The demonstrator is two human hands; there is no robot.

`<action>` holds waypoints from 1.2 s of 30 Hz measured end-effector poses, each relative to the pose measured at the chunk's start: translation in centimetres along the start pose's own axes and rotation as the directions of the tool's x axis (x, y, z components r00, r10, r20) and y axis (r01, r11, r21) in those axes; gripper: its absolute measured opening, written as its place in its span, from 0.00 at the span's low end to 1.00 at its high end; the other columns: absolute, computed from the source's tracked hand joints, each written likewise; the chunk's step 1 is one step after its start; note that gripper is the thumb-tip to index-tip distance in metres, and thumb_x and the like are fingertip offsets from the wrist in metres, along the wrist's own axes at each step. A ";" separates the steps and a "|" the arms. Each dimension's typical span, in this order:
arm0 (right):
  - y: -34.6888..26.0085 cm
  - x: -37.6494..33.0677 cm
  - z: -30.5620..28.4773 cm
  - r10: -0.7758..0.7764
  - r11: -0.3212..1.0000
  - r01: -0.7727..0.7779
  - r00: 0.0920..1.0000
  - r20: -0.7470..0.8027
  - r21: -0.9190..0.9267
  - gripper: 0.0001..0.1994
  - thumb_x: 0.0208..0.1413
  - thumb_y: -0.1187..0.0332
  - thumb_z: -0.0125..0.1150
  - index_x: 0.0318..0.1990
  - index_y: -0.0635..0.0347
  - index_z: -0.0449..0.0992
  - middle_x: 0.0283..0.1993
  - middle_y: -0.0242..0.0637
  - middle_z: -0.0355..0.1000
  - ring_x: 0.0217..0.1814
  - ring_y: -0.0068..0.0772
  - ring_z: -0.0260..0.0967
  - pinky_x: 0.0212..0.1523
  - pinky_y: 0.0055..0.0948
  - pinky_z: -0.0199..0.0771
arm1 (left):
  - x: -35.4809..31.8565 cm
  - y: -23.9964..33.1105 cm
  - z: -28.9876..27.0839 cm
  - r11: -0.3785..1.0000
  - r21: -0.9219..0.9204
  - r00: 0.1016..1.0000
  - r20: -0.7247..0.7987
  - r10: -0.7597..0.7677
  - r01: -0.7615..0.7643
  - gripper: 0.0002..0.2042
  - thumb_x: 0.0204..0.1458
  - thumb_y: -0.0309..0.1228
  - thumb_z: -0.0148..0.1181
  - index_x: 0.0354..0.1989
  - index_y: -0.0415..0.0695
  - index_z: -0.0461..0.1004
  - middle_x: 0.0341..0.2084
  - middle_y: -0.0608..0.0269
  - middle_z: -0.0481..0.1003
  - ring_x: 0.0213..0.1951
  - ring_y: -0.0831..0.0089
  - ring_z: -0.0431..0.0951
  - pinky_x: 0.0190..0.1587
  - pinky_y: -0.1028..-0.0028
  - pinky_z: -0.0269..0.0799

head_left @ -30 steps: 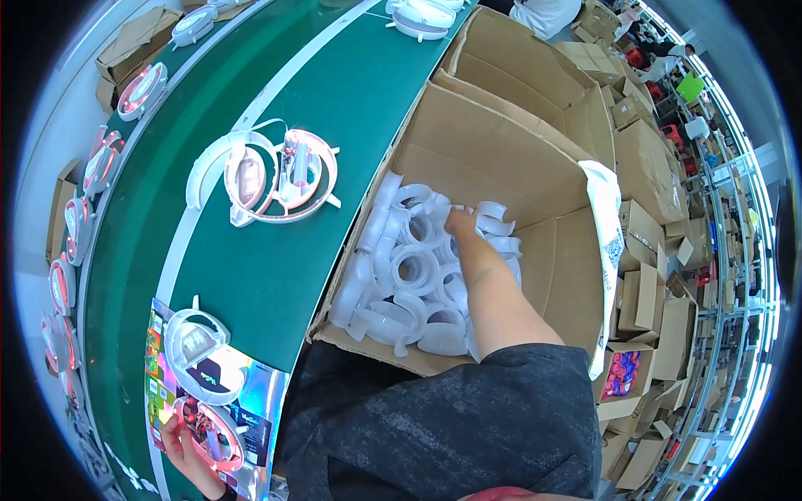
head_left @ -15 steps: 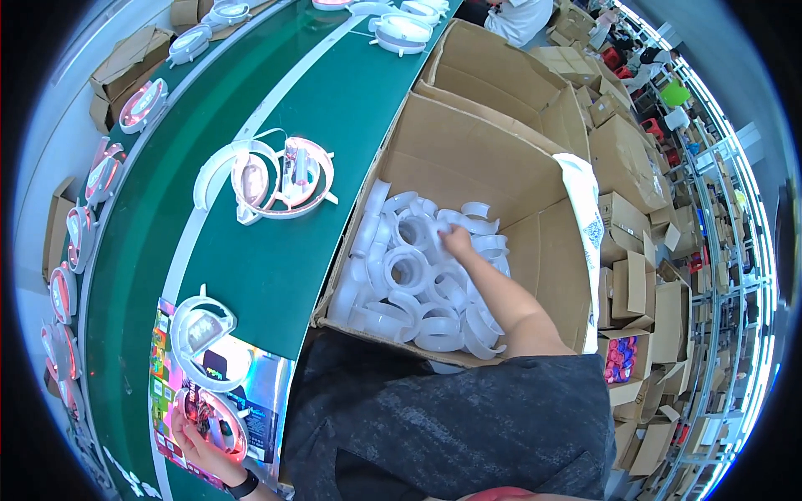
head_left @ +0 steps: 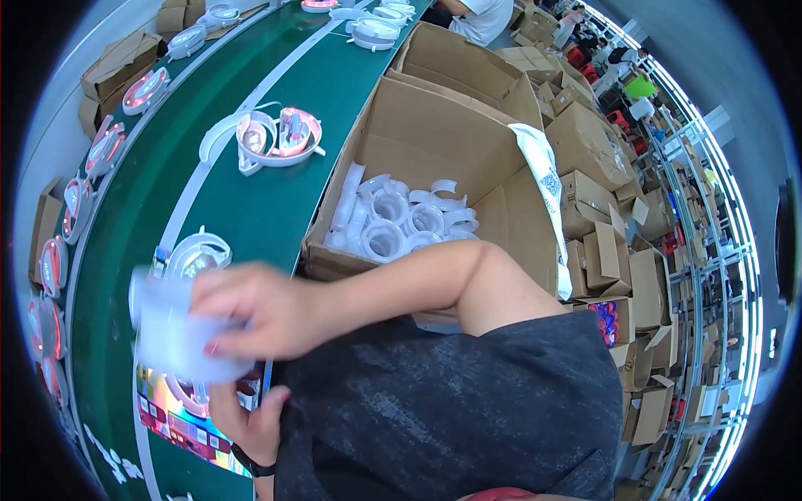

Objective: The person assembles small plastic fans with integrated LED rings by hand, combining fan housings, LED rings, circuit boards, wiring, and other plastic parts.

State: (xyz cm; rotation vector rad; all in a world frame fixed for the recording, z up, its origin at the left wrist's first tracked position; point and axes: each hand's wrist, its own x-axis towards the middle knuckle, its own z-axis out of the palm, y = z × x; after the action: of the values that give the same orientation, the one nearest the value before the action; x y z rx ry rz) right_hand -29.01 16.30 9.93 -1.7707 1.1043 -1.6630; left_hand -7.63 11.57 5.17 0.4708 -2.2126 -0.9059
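Observation:
My right hand [head_left: 266, 311] is closed on a white translucent curved plastic band [head_left: 171, 338], blurred by motion, above the green conveyor belt [head_left: 109, 275]. Below it, my left hand [head_left: 252, 424], with a dark wristband, has its thumb spread away from the fingers. Its fingertips are partly hidden behind the band, beside a round pink-lit white housing [head_left: 185, 399]. That housing lies on a colourful shiny printed sheet [head_left: 188, 432], mostly covered by the band. Just beyond, a second round white housing [head_left: 200, 252] rests on the belt.
Right of the belt, a cardboard box [head_left: 443, 113] holds several white curved bands [head_left: 388, 204]. Farther up the belt sits a joined pair of round housings [head_left: 280, 138]. More lit housings [head_left: 75, 204] line the left edge. Stacked cartons [head_left: 585, 146] and another person [head_left: 480, 18] are beyond.
My right hand has come out of the box with a curved band and swung left over the belt. My left hand has shifted right and its thumb has spread. The view has moved slightly.

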 end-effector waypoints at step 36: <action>-1.4 9.6 9.6 -0.376 0.754 0.546 0.815 0.440 -0.366 0.31 0.51 0.58 0.65 0.62 0.61 0.69 0.63 0.55 0.66 0.68 0.55 0.61 0.72 0.56 0.45 | -3.9 -0.9 -11.7 0.931 0.354 0.965 -0.264 0.007 0.090 0.16 0.45 0.25 0.61 0.45 0.47 0.78 0.31 0.63 0.78 0.26 0.62 0.76 0.27 0.71 0.70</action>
State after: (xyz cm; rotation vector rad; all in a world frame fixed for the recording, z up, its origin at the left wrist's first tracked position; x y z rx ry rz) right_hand -19.95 7.59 15.27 -2.7348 1.0134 -1.2979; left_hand 3.53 7.62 8.73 0.7670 -2.1307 -0.4188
